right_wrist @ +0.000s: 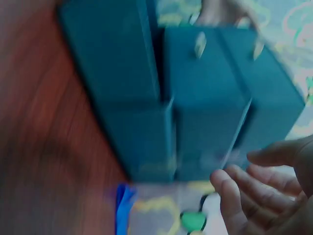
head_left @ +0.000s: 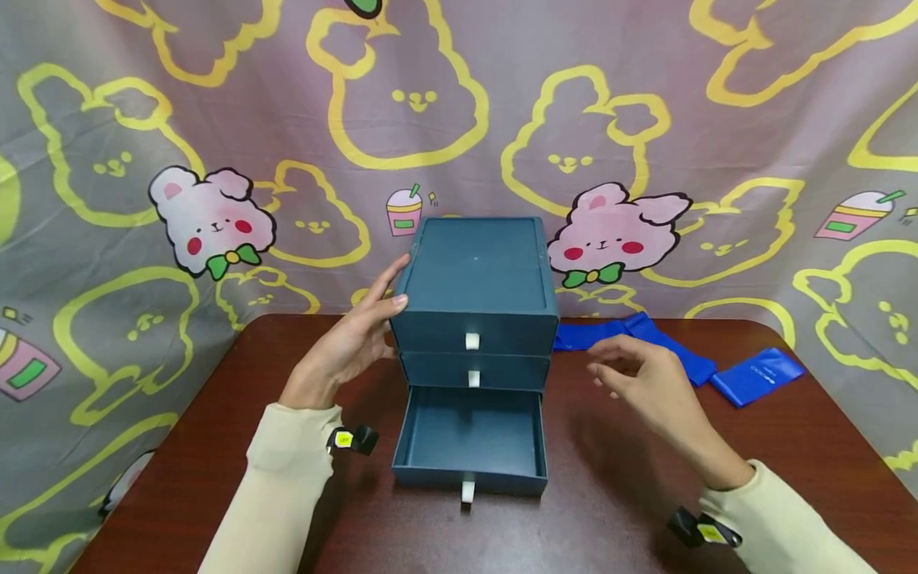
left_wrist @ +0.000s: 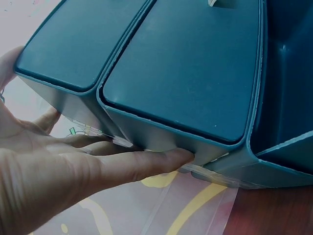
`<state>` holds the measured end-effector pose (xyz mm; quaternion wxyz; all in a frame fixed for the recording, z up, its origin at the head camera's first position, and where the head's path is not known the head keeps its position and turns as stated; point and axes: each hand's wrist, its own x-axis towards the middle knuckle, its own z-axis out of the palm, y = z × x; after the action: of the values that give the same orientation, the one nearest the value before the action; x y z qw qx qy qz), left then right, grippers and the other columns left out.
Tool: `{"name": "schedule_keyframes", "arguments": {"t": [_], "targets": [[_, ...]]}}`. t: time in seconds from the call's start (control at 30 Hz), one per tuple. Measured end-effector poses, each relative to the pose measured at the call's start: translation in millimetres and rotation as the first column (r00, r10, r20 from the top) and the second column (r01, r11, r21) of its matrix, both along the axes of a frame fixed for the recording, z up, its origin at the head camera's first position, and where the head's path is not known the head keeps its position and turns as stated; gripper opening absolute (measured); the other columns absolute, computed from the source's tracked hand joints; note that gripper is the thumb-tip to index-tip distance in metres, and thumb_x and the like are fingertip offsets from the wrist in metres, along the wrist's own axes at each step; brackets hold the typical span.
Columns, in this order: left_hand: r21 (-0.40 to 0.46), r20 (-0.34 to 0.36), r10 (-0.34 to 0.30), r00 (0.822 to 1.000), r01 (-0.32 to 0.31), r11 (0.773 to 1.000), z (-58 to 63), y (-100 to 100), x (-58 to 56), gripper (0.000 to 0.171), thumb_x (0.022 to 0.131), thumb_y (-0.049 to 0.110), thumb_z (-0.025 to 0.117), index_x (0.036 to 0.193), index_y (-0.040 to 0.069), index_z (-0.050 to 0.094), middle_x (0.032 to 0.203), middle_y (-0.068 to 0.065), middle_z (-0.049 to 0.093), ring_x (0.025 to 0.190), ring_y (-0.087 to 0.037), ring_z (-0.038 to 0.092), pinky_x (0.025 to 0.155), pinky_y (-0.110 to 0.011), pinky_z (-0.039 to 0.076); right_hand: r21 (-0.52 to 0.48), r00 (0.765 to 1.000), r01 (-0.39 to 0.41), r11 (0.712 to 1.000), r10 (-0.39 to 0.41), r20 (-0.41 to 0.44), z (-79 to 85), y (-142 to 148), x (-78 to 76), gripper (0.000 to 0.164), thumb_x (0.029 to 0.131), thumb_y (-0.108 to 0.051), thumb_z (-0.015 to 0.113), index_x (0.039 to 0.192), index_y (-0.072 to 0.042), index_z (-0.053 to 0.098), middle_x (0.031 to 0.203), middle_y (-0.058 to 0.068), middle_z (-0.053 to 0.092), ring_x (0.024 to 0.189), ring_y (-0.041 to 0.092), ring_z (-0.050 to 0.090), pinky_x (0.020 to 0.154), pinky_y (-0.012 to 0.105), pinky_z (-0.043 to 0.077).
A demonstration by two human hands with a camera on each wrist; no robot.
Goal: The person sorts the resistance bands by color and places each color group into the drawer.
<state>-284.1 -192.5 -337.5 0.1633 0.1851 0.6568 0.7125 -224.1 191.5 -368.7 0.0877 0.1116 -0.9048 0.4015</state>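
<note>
A dark teal drawer box (head_left: 473, 267) with three stacked drawers stands at the middle of the table. Its bottom drawer (head_left: 469, 481) is pulled out, and no contents show inside; the upper two are closed. White pull tabs, such as the top one (head_left: 472, 341), hang on the fronts. My left hand (head_left: 351, 339) rests against the box's left side; in the left wrist view its thumb and spread fingers (left_wrist: 142, 165) touch the side walls. To the right of the box, my right hand (head_left: 649, 383) hovers apart from it, fingers loosely bent, holding nothing.
Behind my right hand lies a blue strip (head_left: 674, 348) on the brown table (head_left: 610, 510), partly hidden by the box and the hand. A flat blue piece with pale lettering (head_left: 760, 376) sits farther right. A patterned cloth (head_left: 459, 96) hangs behind the table.
</note>
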Motion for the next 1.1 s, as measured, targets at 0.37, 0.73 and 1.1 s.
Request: {"name": "schedule_keyframes", "arguments": {"t": [0.37, 0.73, 1.1], "targets": [[-0.008, -0.001, -0.003, 1.000, 0.003, 1.000, 2.1, 2, 1.2, 0.070, 0.108, 0.027, 0.043, 0.167, 0.045, 0.010, 0.174, -0.002, 0.003, 0.154, -0.049, 0.022, 0.110, -0.086, 0.023, 0.066, 1.000, -0.008, 0.998, 0.006, 0.030, -34.2, 48, -64.9, 0.026, 0.096, -0.008, 0.072, 0.122, -0.001, 0.070, 0.115, 0.022, 0.074, 0.098, 0.036, 0.069, 0.074, 0.028, 0.056], [-0.009, 0.003, 0.001, 1.000, -0.001, 1.000, 0.0, 1, 0.0, 0.069, 0.108, 0.028, 0.043, 0.166, 0.046, 0.010, 0.174, -0.002, 0.003, 0.153, -0.050, 0.023, 0.110, -0.086, 0.024, 0.120, 0.993, -0.056, 0.991, 0.043, 0.107, -60.5, 71, -120.1, 0.040, 0.099, -0.002, 0.066, 0.137, 0.006, 0.060, 0.137, 0.031, 0.060, 0.119, 0.047, 0.056, 0.088, 0.045, 0.055], [-0.004, 0.001, -0.001, 1.000, 0.001, 1.000, 0.5, 1, 0.0, 0.069, 0.108, 0.028, 0.043, 0.166, 0.046, 0.010, 0.174, -0.002, 0.004, 0.154, -0.049, 0.023, 0.110, -0.086, 0.023, 0.178, 0.970, -0.153, 0.972, 0.114, 0.213, -69.6, 87, -145.4, 0.054, 0.093, 0.008, 0.064, 0.146, 0.007, 0.052, 0.151, 0.038, 0.044, 0.137, 0.058, 0.042, 0.113, 0.072, 0.036]]}}
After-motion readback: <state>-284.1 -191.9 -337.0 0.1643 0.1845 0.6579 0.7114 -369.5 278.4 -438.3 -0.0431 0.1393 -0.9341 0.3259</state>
